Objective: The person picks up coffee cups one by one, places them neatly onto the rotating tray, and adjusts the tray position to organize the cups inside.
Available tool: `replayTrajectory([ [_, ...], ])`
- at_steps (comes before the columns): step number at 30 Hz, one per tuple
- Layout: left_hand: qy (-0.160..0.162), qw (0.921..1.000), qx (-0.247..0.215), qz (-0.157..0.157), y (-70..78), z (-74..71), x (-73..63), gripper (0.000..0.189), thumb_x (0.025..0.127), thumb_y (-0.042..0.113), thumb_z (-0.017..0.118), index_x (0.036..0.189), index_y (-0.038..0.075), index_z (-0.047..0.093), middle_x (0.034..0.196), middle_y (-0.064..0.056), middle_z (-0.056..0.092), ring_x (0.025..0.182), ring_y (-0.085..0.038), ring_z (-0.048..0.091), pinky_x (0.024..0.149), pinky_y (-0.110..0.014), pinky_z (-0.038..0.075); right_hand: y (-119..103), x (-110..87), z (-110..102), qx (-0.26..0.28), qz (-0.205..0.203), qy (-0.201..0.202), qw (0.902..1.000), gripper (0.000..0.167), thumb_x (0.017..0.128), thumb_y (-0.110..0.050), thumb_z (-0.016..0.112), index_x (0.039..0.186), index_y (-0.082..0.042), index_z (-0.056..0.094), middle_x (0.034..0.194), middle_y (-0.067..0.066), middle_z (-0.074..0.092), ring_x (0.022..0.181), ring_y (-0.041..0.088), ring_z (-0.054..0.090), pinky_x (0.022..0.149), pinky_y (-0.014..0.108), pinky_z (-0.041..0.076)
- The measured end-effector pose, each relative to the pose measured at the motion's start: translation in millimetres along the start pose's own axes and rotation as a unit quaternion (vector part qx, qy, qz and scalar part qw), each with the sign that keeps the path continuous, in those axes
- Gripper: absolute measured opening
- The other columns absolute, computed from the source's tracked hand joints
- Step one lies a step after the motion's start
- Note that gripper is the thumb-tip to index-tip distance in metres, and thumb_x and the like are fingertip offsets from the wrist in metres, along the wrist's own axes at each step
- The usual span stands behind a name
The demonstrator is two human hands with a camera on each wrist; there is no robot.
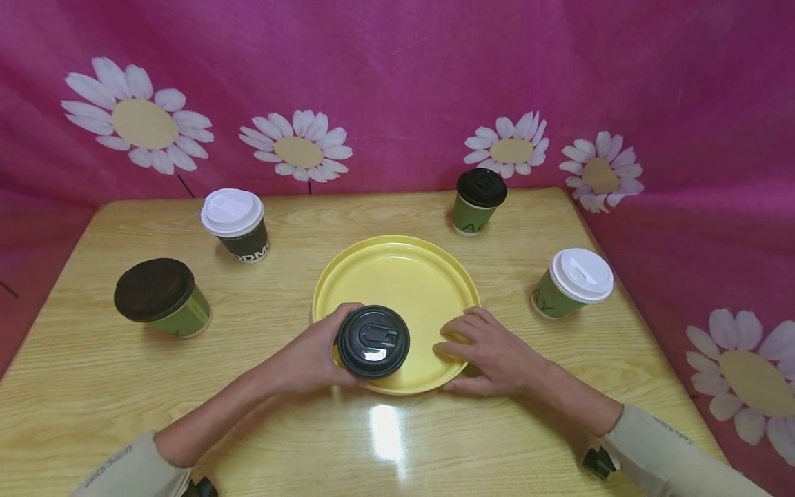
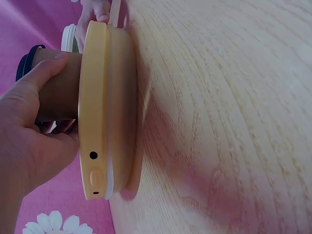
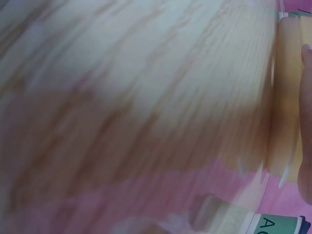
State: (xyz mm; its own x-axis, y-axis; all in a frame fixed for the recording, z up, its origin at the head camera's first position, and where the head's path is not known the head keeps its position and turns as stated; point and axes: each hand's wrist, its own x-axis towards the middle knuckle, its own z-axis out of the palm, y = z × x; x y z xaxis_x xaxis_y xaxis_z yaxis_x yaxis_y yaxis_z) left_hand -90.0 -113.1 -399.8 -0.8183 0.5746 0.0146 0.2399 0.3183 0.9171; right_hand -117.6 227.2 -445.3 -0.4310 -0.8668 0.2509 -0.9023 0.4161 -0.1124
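Observation:
A brown paper cup with a black lid is in my left hand, thumb and fingers wrapped around its side. It stands upright over the front left part of a round yellow turntable; in the left wrist view its base meets the top. The turntable's thick side shows a small dark hole and an oval button. My right hand rests at the right front rim, fingers loosely bent over the top, thumb at the side. The right wrist view catches only part of that hand.
Around the turntable on the wooden table stand a green cup with black lid and a dark cup with white lid at left, a green cup with black lid at back right, and a green cup with white lid at right.

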Motion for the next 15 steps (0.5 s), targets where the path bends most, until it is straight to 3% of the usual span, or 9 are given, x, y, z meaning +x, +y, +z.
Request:
replayTrajectory([
  [15, 0.009, 0.9999, 0.014, 0.006, -3.2, 2.7, 1.6, 0.094, 0.062, 0.006, 0.094, 0.14, 0.01, 0.042, 0.133, -0.002, 0.058, 0.128, -0.021, 0.05, 0.113, -0.046, 0.032, -0.1, 0.2, 1.1, -0.002, -0.006, 0.007, 1.0, 0.055, 0.089, -0.064, 0.06, 0.118, -0.019, 0.069, 0.12, 0.006, 0.059, 0.112, 0.026, 0.053, 0.103, 0.047, 0.035],
])
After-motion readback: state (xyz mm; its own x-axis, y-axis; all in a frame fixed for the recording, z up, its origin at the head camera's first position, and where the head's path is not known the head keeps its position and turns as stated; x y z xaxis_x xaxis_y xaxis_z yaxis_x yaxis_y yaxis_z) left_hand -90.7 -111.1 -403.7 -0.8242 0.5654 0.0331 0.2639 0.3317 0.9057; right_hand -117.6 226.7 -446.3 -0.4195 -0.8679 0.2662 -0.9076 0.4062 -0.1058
